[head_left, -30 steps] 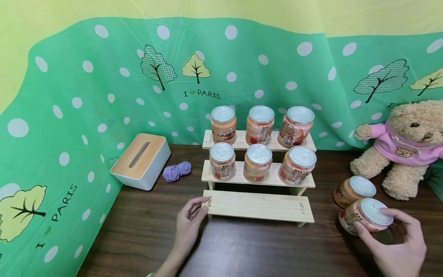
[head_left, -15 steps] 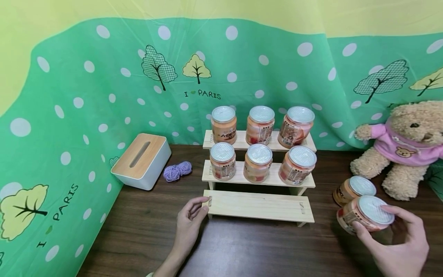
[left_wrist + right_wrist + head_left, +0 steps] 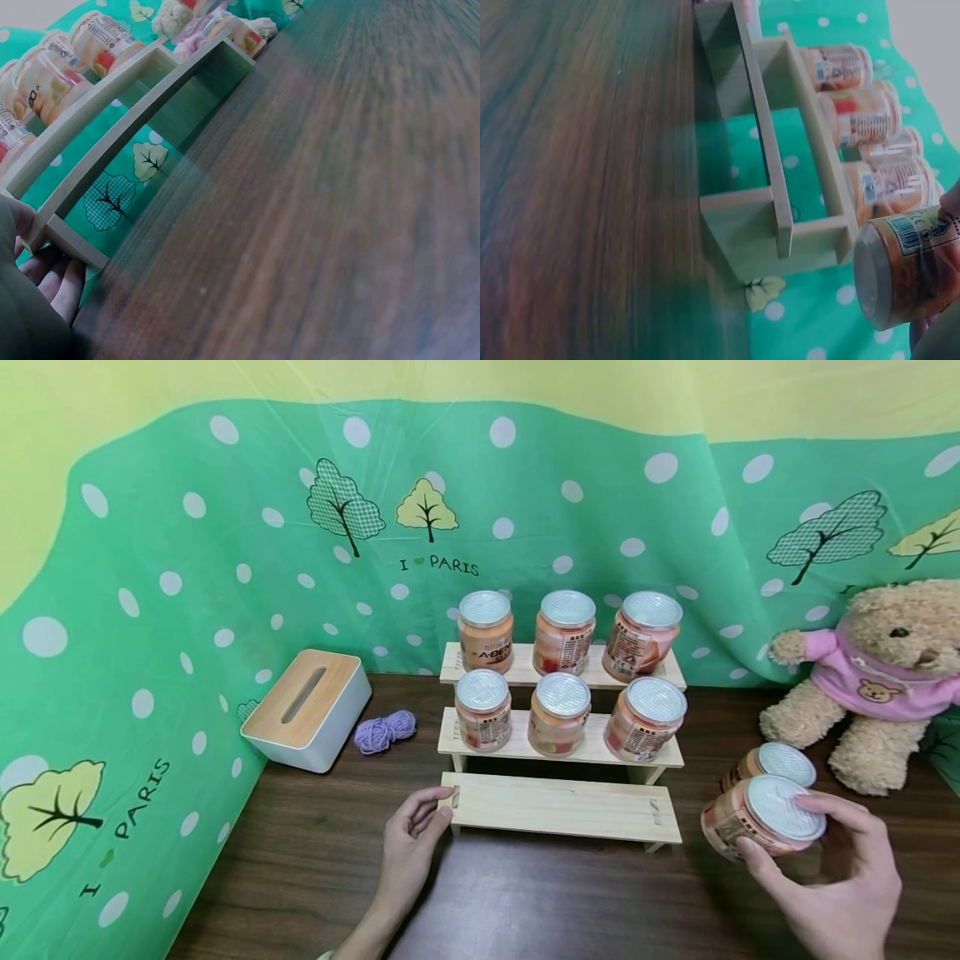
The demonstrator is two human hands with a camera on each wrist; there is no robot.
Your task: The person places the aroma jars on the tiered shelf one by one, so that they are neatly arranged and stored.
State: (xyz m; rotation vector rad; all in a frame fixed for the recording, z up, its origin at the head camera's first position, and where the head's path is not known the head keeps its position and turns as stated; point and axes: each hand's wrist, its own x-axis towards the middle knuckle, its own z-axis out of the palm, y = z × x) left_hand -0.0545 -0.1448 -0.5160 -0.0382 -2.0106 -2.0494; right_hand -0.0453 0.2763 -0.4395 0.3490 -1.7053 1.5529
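My left hand [image 3: 408, 843] pinches the left end of the lowest step of a pale wooden tiered shelf [image 3: 555, 806]; thumb and fingers show at that corner in the left wrist view. Off to the right, my right hand [image 3: 843, 877] grips a jar [image 3: 780, 810] with a silvery ribbed lid and a printed label. This jar is tilted and raised off the table, its clear base [image 3: 871, 277] showing in the right wrist view. Just behind it a second jar [image 3: 787, 763] is partly hidden. The shelf's lowest step holds no jar.
Three jars [image 3: 562, 714] line the middle step, and three more jars [image 3: 566, 631] the back step. To the left are a tissue box [image 3: 303, 710] and purple yarn [image 3: 384, 731]. A teddy bear [image 3: 873, 693] sits back right, before a green cloth [image 3: 600, 510].
My right hand has lifted the jar off the table and carried it a little left, now covering more of the jar behind. My left hand stays on the shelf.
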